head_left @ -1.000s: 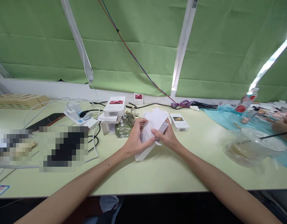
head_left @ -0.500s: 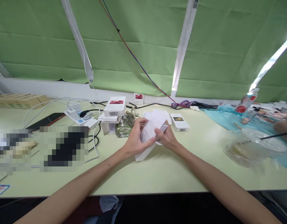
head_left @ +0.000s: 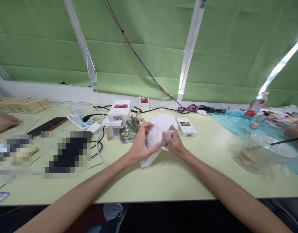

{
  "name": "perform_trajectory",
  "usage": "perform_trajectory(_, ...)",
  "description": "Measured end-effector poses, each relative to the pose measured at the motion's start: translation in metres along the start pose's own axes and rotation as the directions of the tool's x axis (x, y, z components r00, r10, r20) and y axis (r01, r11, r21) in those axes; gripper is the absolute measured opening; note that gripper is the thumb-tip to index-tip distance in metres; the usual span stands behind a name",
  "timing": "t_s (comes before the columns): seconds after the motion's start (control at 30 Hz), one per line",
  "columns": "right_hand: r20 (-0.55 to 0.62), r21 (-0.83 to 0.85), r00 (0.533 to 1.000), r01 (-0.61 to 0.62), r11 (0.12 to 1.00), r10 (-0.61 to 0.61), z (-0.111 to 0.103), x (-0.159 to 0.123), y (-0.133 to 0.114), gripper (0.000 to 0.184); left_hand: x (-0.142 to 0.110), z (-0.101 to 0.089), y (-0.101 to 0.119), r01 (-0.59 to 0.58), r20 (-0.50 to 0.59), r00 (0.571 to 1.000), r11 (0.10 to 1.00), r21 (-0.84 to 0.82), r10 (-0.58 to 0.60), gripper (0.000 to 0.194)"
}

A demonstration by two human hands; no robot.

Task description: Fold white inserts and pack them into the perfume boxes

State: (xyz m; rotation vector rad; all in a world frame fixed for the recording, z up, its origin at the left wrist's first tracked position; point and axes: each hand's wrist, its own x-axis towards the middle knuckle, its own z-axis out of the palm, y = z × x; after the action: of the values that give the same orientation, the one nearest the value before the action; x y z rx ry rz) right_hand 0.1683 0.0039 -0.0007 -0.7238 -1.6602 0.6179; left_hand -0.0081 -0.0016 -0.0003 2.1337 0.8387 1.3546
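My left hand (head_left: 139, 144) and my right hand (head_left: 173, 143) both grip a white cardboard box (head_left: 155, 135) with open flaps, tilted above the pale green table (head_left: 163, 178). Left fingers wrap its printed side; right fingers pinch the flap end. A glass bottle (head_left: 128, 130) stands just left of my left hand. A small white box with a picture (head_left: 186, 127) lies just beyond my right hand.
White boxes with red pictures (head_left: 120, 111) and a power strip with cables (head_left: 78, 120) sit at the back left. A clear plastic bowl (head_left: 260, 152) and blue sheet (head_left: 233, 124) lie right. Another person's hand (head_left: 294, 131) holds a thin stick at far right; another hand (head_left: 3, 122) shows far left.
My right hand has shifted slightly left and up along the box flap. A hand has come into view at the far left edge.
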Motion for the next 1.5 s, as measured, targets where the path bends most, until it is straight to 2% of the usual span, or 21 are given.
perform_trajectory(0.43,0.007,-0.077,0.999,0.041,0.996,-0.040,0.0004,-0.0008,-0.0047,0.036,0.0004,-0.0005,-0.0005,-0.006,0.011,1.000,1.000,-0.029,0.007,0.057)
perform_trajectory(0.73,-0.028,-0.074,0.995,0.096,0.993,-0.098,0.0017,-0.0025,-0.0057,0.045,0.0004,-0.0001,-0.0028,0.000,0.002,1.000,1.000,-0.031,0.000,0.056)
perform_trajectory(1.0,-0.063,-0.161,0.965,0.243,0.957,-0.256,0.0023,0.0003,-0.0076,0.017,0.0001,-0.0010,-0.0040,0.011,0.006,1.000,1.000,-0.030,-0.011,0.056)
perform_trajectory(1.27,-0.093,-0.198,0.933,0.324,0.925,-0.347,0.0040,0.0012,-0.0066,0.007,0.0003,-0.0013,-0.0039,0.006,-0.009,1.000,1.000,-0.024,-0.006,0.057)
perform_trajectory(1.5,-0.098,-0.230,0.914,0.364,0.902,-0.394,0.0047,0.0011,-0.0063,0.010,0.0009,-0.0010,-0.0045,0.003,-0.011,1.000,1.000,-0.026,-0.003,0.057)
